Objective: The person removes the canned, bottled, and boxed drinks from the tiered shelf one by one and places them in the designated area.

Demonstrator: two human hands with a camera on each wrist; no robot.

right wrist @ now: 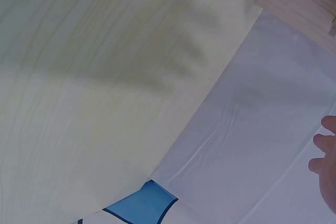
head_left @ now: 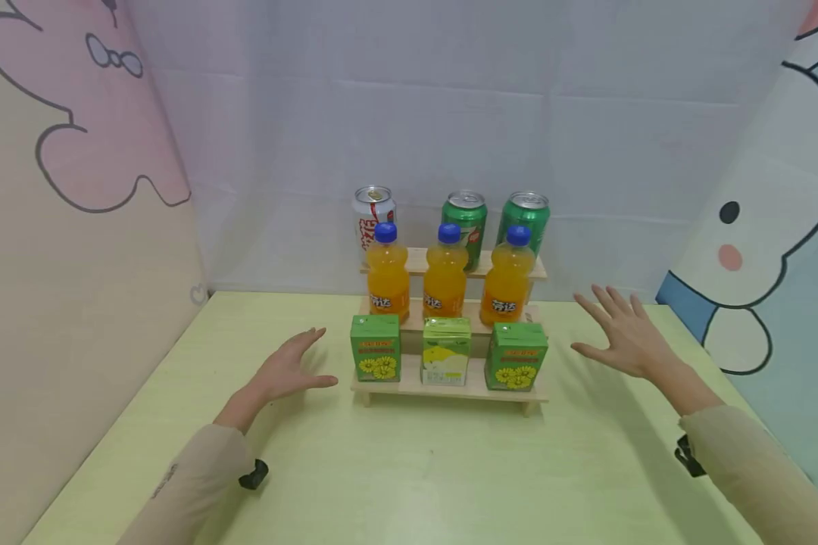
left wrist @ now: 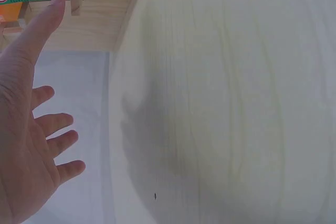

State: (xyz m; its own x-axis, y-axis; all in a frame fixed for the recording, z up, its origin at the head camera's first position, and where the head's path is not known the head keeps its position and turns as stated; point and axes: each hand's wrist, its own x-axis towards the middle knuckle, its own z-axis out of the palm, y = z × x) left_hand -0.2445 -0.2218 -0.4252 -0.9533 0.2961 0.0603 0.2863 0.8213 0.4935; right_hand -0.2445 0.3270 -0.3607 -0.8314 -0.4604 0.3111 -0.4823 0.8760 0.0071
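A three-tier wooden rack [head_left: 443, 389] stands on the table. On its bottom tier are a left green drink carton [head_left: 376, 350], a paler carton with a yellow fruit picture [head_left: 446, 354] and a right green carton [head_left: 516, 359]. Orange soda bottles with blue caps, left [head_left: 388, 276], middle [head_left: 444, 276] and right [head_left: 507, 280], fill the middle tier. Up top are a white can [head_left: 373, 216] and two green cans, one in the middle [head_left: 473, 219], one right [head_left: 528, 218]. My left hand [head_left: 285, 372], fingers extended, is beside the left carton. My right hand [head_left: 620, 333] is spread out right of the rack, holding nothing.
The pale wood-grain table [head_left: 409, 469] runs back to a whitish cloth backdrop [head_left: 300, 166]. Cartoon-printed side panels flank it, a pink figure [head_left: 88, 136] at left and a white one [head_left: 743, 227] at right. Dark wrist straps show at both cuffs.
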